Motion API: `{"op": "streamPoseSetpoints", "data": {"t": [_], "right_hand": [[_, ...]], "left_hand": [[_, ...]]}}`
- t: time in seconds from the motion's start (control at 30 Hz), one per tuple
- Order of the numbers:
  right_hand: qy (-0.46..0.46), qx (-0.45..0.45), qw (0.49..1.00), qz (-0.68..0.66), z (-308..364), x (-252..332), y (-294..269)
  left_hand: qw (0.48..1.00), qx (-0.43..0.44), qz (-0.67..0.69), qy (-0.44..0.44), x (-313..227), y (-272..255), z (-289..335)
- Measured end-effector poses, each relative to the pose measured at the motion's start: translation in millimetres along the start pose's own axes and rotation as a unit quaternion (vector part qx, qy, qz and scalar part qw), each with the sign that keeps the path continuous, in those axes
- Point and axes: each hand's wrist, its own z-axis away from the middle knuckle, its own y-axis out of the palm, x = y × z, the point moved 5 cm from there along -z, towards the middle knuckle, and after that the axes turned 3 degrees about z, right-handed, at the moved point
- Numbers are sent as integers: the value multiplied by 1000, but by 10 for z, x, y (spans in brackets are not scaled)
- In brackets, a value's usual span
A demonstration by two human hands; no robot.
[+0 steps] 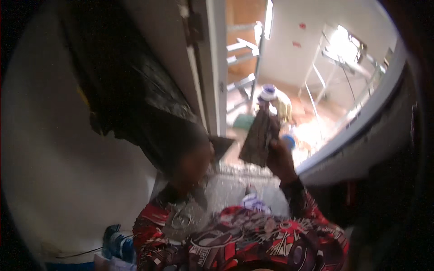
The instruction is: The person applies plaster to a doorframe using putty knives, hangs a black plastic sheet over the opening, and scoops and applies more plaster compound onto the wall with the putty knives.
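A large, limp dark sheet (153, 104) with a creased, slightly shiny surface stretches from the upper left down to my left hand (194, 167). That hand is smeared by motion, but it appears closed on the sheet's lower end, with a dark corner poking out to its right. In front of the doorway, my right hand (281, 158) is closed on the edge of a flat, dark brown-grey piece (258, 141), held upright. Whether this piece joins the sheet, I cannot tell. Both sleeves have a red, black and white pattern.
Beyond the door frame (217, 67) is a bright room with a stepladder (257, 58), a white bucket (268, 92) and a metal-framed stand (318, 67). A pale wall (54, 149) runs along my left. Blue-and-dark items (120, 246) lie at the lower left.
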Motion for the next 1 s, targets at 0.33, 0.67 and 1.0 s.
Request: {"op": "streamPoseSetpoints", "data": {"t": [0.33,0.67,1.0], "right_hand": [[-58,-71,986,141,76,163,-100],[-28,-116,960,253,239,71,-39],[-36,-362,888,282,909,125,-1189]], "left_hand": [[836,-210,200,-466,234,49,-84],[821,-183,320,-436,348,216,-29],[716,-244,332,-564,807,1366,1314]]}}
